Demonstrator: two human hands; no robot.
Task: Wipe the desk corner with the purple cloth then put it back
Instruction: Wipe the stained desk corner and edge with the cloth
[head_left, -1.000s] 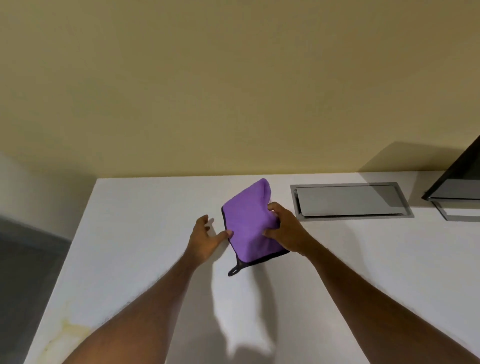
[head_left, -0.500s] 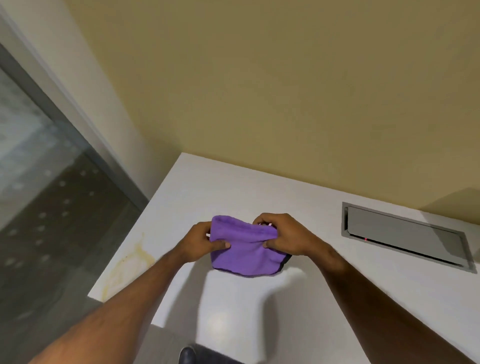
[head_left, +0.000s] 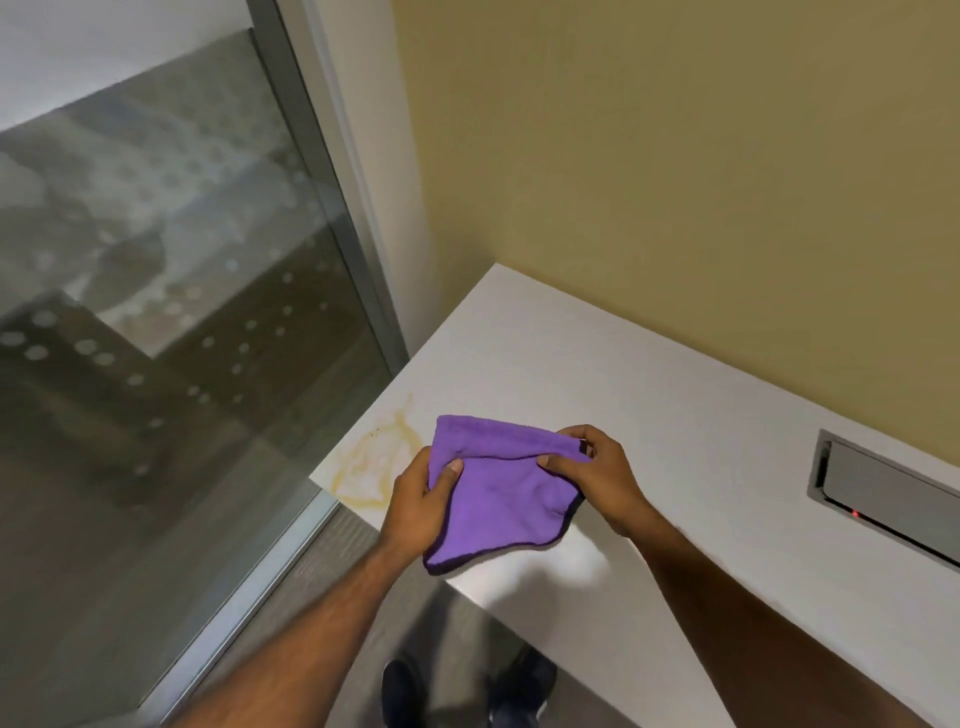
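Observation:
A purple cloth (head_left: 501, 493) with a dark hem hangs folded between both hands, just above the white desk (head_left: 649, 395). My left hand (head_left: 421, 506) pinches its left edge, thumb on top. My right hand (head_left: 602, 475) grips its upper right edge. A yellowish ring-shaped stain (head_left: 371, 462) marks the desk's near left corner, just left of the cloth and partly hidden by it.
A grey recessed cable hatch (head_left: 883, 491) with a small red light sits in the desk at the right. A yellow wall backs the desk. A glass partition (head_left: 171, 332) with a metal frame stands at the left. My dark shoes (head_left: 400, 691) show on the floor below.
The view has swung left and down toward the desk corner. Both hands carried the cloth toward the stain, and it now hangs lower and more spread out.

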